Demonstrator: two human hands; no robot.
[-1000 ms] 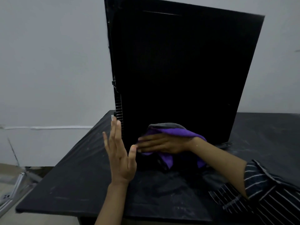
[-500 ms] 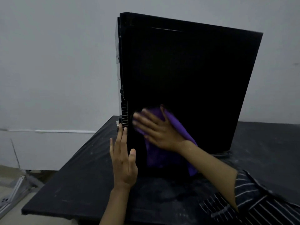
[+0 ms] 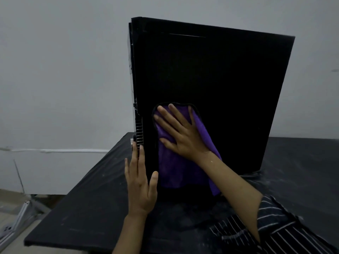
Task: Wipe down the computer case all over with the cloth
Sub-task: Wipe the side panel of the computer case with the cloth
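On the black table (image 3: 88, 208) stands the computer case (image 3: 220, 85), upright; straight fingers (image 3: 176, 116) press cloth (image 3: 174, 171).

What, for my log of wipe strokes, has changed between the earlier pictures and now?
The right hand slid the purple cloth up the side panel of the computer case, from near the table to higher along its left edge. Its fingers turned from sideways to upward and spread flat. The left hand stayed flat against the case's lower left edge. The case stayed upright on the table.
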